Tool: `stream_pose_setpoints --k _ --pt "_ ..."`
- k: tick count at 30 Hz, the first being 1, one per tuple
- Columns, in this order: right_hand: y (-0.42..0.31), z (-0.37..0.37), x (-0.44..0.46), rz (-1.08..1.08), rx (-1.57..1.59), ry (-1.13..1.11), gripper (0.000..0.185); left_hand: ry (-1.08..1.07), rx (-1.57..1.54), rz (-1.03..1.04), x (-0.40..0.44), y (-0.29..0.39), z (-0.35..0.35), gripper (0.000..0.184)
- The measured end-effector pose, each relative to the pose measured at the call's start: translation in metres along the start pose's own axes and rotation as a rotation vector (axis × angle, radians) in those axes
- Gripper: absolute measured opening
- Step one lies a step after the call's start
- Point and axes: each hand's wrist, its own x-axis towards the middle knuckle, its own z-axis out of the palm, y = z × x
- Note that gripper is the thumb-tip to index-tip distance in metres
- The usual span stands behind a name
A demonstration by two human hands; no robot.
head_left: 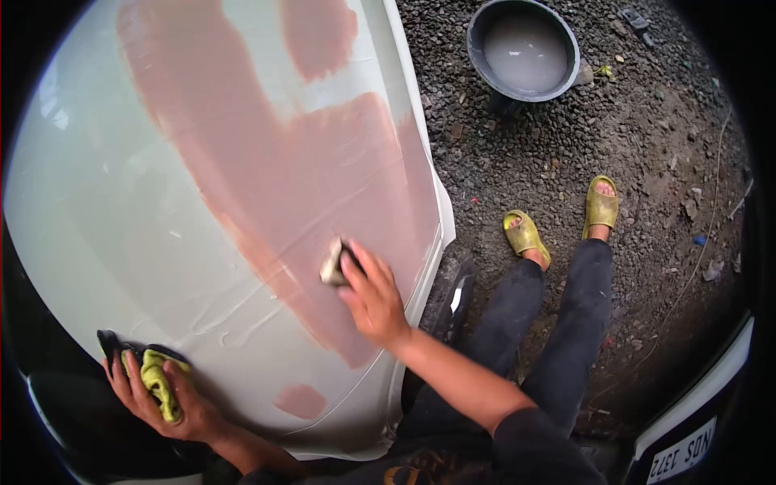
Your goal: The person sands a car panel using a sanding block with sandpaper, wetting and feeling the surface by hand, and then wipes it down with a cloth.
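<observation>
My right hand [376, 301] presses a small sanding block [332, 263], pale on one side and dark on the other, against the car panel [234, 299]. The fingers are closed around the block and slightly blurred. Beneath it lies a large pinkish filler patch [323, 186] on the whitish paint, with wet streaks around it. At the panel's lower left edge, my left hand [182, 408] grips a crumpled yellow-green cloth [159, 380]. Something black [107, 343] shows beside those fingers; its kind is unclear.
A dark tub [475, 48] of cloudy greyish water stands on the gravel [444, 105] at the upper right. My feet, in yellow slides [525, 234], are on the ground right of the panel. Another vehicle's corner with a number plate [683, 453] fills the lower right.
</observation>
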Motion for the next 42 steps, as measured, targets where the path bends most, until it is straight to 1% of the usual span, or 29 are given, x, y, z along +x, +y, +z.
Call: stream_pose_setpoints --k 3,6,7,9,10,11,12,14,16,18,19,20,21,23,24,26,28,29,32,33,34,35,36,38,40,41,42 --pt "0.019 0.013 0.126 -0.079 0.068 0.099 0.048 -0.004 0.124 0.11 0.006 -0.016 -0.002 0.034" --pt "0.023 0.013 0.174 -0.117 0.077 0.129 0.049 -0.007 0.052 0.088 0.01 -0.024 -0.005 0.033" --pt "0.015 0.011 0.148 -0.023 0.097 0.087 0.048 -0.012 0.038 0.074 0.009 -0.027 -0.005 0.038" --pt "0.016 0.014 0.062 -0.016 0.089 0.071 0.047 0.016 0.042 0.001 0.01 -0.02 -0.003 0.041" --pt "0.007 0.013 0.02 0.028 0.1 0.055 0.047 0.027 0.044 -0.032 0.011 -0.018 -0.001 0.043" --pt "0.001 0.013 -0.004 0.076 0.11 0.041 0.047 0.017 0.014 -0.024 0.012 -0.018 -0.001 0.046" --pt "0.006 0.016 0.009 0.034 0.113 0.054 0.047 0.02 0.0 -0.037 0.013 -0.017 0.001 0.046" --pt "0.015 0.016 0.066 -0.042 0.116 0.073 0.045 0.015 -0.027 -0.071 0.013 -0.013 -0.001 0.045" --pt "0.013 0.016 0.158 0.006 0.205 0.085 0.046 0.036 -0.062 -0.116 0.015 -0.008 0.001 0.045" --pt "0.015 0.014 0.181 -0.065 0.146 0.103 0.046 0.042 -0.084 -0.137 0.015 -0.003 0.003 0.046" --pt "0.014 0.015 0.179 -0.089 0.117 0.109 0.046 0.038 -0.088 -0.139 0.016 -0.001 0.002 0.046" --pt "0.012 0.016 0.149 -0.073 0.082 0.088 0.047 0.05 -0.096 -0.146 0.016 0.0 0.004 0.046" --pt "0.011 0.017 0.1 -0.064 0.045 0.072 0.047 0.064 -0.109 -0.162 0.016 0.0 0.007 0.046" --pt "0.006 0.017 0.016 -0.004 0.086 0.046 0.048 0.074 -0.126 -0.187 0.014 -0.001 0.007 0.046" --pt "0.008 0.017 0.02 -0.035 0.077 0.05 0.048 0.073 -0.099 -0.169 0.014 -0.002 0.006 0.046" --pt "0.021 0.015 0.056 -0.098 0.051 0.059 0.048 0.075 -0.054 -0.132 0.014 -0.004 0.007 0.046" --pt "0.03 0.013 0.147 -0.092 0.079 0.094 0.046 0.09 -0.047 -0.128 0.016 0.004 0.009 0.046" --pt "0.032 0.012 0.173 -0.078 0.103 0.112 0.045 0.1 -0.044 -0.123 0.018 0.008 0.012 0.046" --pt "0.019 0.01 0.137 -0.017 0.094 0.076 0.045 0.037 0.0 -0.019 0.024 0.011 0.008 0.044" --pt "0.025 0.015 0.094 -0.069 0.03 0.072 0.047 0.052 -0.003 -0.033 0.023 0.007 0.008 0.043" --pt "0.02 0.015 0.045 -0.045 0.051 0.063 0.049 0.062 -0.009 -0.043 0.019 -0.001 0.008 0.043" --pt "0.014 0.015 0.015 -0.01 0.076 0.051 0.051 0.06 -0.01 -0.052 0.016 -0.006 0.007 0.042" --pt "0.016 0.014 0.02 -0.036 0.069 0.048 0.051 0.067 -0.044 -0.071 0.016 -0.005 0.007 0.042" --pt "0.029 0.011 0.06 -0.097 0.049 0.046 0.05 0.089 -0.121 -0.108 0.014 -0.004 0.01 0.042" --pt "0.042 0.009 0.152 -0.076 0.061 0.057 0.049 0.094 -0.13 -0.127 0.016 0.002 0.01 0.042" --pt "0.045 0.008 0.18 -0.077 0.071 0.08 0.05 0.097 -0.136 -0.137 0.016 0.004 0.011 0.042" --pt "0.042 0.008 0.171 -0.057 0.071 0.077 0.049 0.084 -0.112 -0.125 0.016 0.003 0.01 0.042"
